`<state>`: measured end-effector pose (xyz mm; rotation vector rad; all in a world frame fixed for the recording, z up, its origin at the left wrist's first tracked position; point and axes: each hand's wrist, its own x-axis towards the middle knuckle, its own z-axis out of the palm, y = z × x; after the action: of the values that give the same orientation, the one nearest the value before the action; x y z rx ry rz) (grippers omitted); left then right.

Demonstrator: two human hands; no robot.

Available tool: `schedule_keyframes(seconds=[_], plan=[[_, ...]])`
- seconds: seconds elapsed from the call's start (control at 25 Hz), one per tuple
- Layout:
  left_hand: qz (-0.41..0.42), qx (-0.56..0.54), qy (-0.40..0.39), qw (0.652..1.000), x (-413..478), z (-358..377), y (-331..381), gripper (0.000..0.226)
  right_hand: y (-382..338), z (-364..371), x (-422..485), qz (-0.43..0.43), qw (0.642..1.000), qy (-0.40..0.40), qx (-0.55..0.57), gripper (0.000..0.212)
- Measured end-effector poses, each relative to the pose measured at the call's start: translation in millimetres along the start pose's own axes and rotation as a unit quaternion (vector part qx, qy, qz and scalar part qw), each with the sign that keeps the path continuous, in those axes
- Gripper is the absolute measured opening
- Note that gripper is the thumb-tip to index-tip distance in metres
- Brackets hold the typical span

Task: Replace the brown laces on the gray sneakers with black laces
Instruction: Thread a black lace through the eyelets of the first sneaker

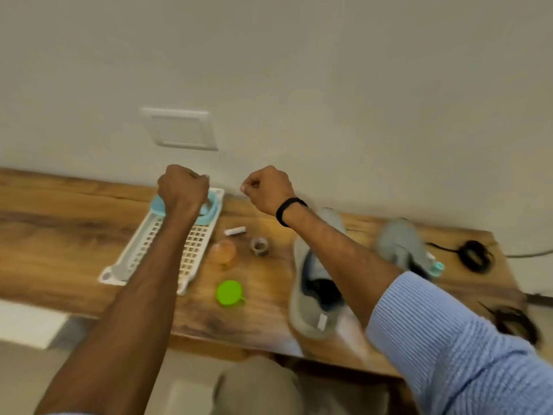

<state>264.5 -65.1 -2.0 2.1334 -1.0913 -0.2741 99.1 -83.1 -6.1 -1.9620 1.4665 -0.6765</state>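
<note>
Sleeve (449, 339) lower right; my left hand (182, 187) and right hand (269, 187) are curled fists mid-frame, nothing visible held. Black laces (475, 256) far right look light, floppy; I'd pinch a tip.

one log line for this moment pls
left hand raised, fisted, nothing seen in it | right hand likewise | gray sneakers on table | black laces at table's right end, untouched

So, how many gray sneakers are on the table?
2. One gray sneaker lies partly under the right forearm; the other gray sneaker lies further right, near a black lace coil.
</note>
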Motion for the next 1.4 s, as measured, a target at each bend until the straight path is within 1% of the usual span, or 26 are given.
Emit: schedule_keyframes(seconds=[0.08, 0.16, 0.24, 0.32, 0.4, 0.48, 0.52, 0.56, 0.64, 0.68, 0.72, 0.76, 0.8, 0.88, 0.96, 1.04, 1.12, 1.16, 1.2, 1.24, 1.28, 1.32, 1.36, 1.4], plan=[[0.051, -0.051, -0.015, 0.997, -52, 2, 45, 0.026, 19, -42, -47, 0.028, 0.999, 0.022, 0.022, 0.017], [0.102, -0.092, -0.048, 0.989, -110, 12, 86, 0.027, 47, -77, -95, 0.063, 0.996, 0.050, 0.026, 0.019], [0.147, -0.119, -0.086, 0.978, -162, 30, 119, 0.028, 81, -109, -137, 0.102, 0.991, 0.080, 0.018, 0.024], [0.177, -0.124, -0.133, 0.967, -205, 56, 138, 0.023, 115, -139, -171, 0.150, 0.981, 0.118, 0.014, 0.026], [0.195, -0.119, -0.174, 0.958, -239, 83, 146, 0.021, 154, -168, -194, 0.207, 0.964, 0.165, 0.010, 0.020], [0.208, -0.099, -0.202, 0.952, -260, 107, 147, 0.022, 200, -194, -211, 0.287, 0.939, 0.181, -0.053, 0.019], [0.217, -0.088, -0.213, 0.949, -267, 117, 147, 0.022, 222, -201, -218, 0.345, 0.918, 0.166, -0.098, 0.020], [0.228, -0.085, -0.226, 0.943, -272, 123, 150, 0.021, 241, -207, -225, 0.412, 0.891, 0.135, -0.136, 0.025], [0.242, -0.097, -0.242, 0.935, -278, 127, 158, 0.018, 269, -204, -233, 0.521, 0.835, 0.053, -0.171, 0.042], [0.245, -0.103, -0.244, 0.933, -279, 126, 161, 0.017, 276, -199, -232, 0.551, 0.817, 0.019, -0.170, 0.049], [0.245, -0.108, -0.245, 0.932, -279, 126, 163, 0.016, 281, -192, -230, 0.559, 0.810, 0.006, -0.176, 0.054], [0.243, -0.111, -0.244, 0.932, -278, 126, 162, 0.016, 282, -186, -228, 0.559, 0.807, 0.010, -0.189, 0.054], [0.238, -0.111, -0.244, 0.933, -277, 126, 160, 0.016, 279, -182, -227, 0.546, 0.811, 0.027, -0.207, 0.050], [0.226, -0.112, -0.246, 0.936, -275, 123, 155, 0.016, 272, -181, -225, 0.503, 0.834, 0.080, -0.213, 0.036], [0.214, -0.123, -0.253, 0.936, -272, 119, 154, 0.016, 265, -188, -221, 0.464, 0.853, 0.118, -0.206, 0.026], [0.215, -0.122, -0.271, 0.930, -274, 116, 155, 0.015, 251, -199, -218, 0.447, 0.867, 0.152, -0.158, 0.019], [0.233, -0.110, -0.309, 0.916, -279, 112, 157, 0.015, 230, -213, -216, 0.416, 0.889, 0.184, -0.047, 0.004], [0.242, -0.114, -0.336, 0.903, -283, 110, 159, 0.017, 217, -220, -216, 0.389, 0.896, 0.210, 0.025, 0.006], [0.251, -0.121, -0.373, 0.885, -286, 108, 161, 0.022, 204, -227, -217, 0.355, 0.898, 0.239, 0.099, 0.010], [0.259, -0.130, -0.413, 0.864, -291, 106, 163, 0.028, 190, -234, -220, 0.314, 0.898, 0.252, 0.177, 0.010], [0.266, -0.146, -0.448, 0.841, -297, 104, 167, 0.034, 175, -240, -223, 0.268, 0.898, 0.246, 0.248, 0.007], [0.274, -0.164, -0.471, 0.822, -302, 104, 170, 0.034, 163, -243, -226, 0.225, 0.895, 0.229, 0.310, 0.006], [0.285, -0.179, -0.475, 0.813, -306, 103, 172, 0.029, 154, -244, -227, 0.187, 0.890, 0.215, 0.355, 0.009], [0.292, -0.187, -0.463, 0.815, -309, 103, 175, 0.020, 148, -244, -229, 0.162, 0.885, 0.210, 0.383, 0.011]])
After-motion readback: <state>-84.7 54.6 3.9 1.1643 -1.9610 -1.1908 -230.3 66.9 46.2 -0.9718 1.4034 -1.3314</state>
